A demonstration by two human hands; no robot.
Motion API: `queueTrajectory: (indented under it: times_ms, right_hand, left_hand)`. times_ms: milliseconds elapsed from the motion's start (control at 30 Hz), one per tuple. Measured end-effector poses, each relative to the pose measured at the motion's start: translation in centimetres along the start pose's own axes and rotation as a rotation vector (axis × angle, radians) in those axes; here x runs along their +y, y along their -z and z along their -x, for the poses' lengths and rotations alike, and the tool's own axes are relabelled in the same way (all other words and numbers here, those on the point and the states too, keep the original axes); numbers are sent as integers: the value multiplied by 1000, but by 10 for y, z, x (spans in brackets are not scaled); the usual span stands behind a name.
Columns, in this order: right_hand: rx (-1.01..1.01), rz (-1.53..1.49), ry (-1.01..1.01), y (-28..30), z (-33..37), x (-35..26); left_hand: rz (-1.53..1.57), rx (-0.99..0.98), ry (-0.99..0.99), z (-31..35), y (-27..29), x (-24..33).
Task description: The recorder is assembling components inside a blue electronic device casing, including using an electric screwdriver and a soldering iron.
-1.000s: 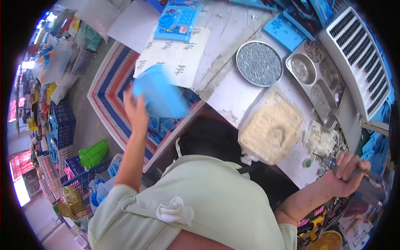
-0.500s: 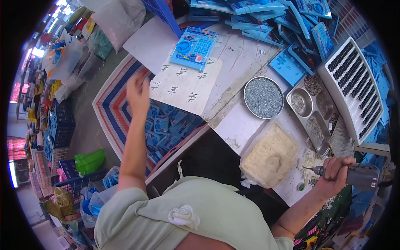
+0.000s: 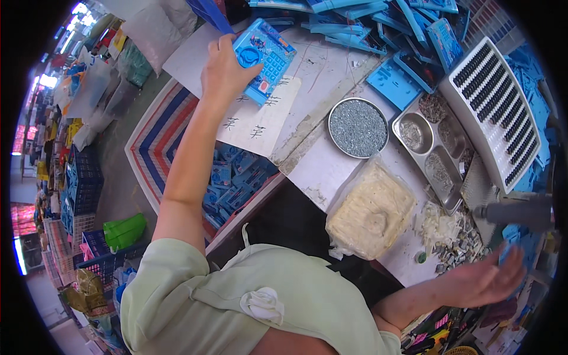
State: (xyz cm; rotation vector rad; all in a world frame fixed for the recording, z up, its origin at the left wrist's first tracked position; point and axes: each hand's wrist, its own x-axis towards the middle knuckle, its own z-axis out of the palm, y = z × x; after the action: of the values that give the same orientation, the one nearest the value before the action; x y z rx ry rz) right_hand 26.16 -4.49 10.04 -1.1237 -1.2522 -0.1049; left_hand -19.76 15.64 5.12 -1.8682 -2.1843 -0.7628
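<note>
At the upper middle, my left hand (image 3: 223, 72) grips the left edge of a blue plastic toy panel (image 3: 267, 62) with a round dial and rows of small buttons. The panel is tilted above a sheet of paper (image 3: 249, 133) with handwritten marks, covering part of it. My right hand (image 3: 494, 279) is at the lower right, smeared by motion, with its fingers apart and nothing seen in them. A grey electric screwdriver (image 3: 518, 213) is above that hand and apart from it. Below my left forearm, several similar blue toys (image 3: 234, 177) lie in a striped bag (image 3: 155, 139).
A round tin of small screws (image 3: 358, 127) sits mid-table beside a wrapped cream-coloured block (image 3: 373, 213). To the right are a metal compartment tray (image 3: 435, 157) and a white rack with black parts (image 3: 494, 112). Blue casings (image 3: 355, 29) are piled at the back.
My left hand has reached up and taken hold of the blue toy panel, lifting it into a tilt. My right hand has let go of the electric screwdriver and moved down from it.
</note>
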Motion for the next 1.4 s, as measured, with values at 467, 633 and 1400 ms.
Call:
queueTrajectory:
  times_ms: [467, 633, 1400]
  right_hand:
    - [-453, -1124, -1322, -92, 79, -18]
    - [-519, -560, -1277, -31, 91, -2]
    - [-639, 230, -708, 17, 137, 42]
  left_hand:
    - [508, -428, -1074, 179, 98, 170]
    - [808, -560, -1085, 198, 55, 151]
    - [582, -971, -1159, 181, 15, 157]
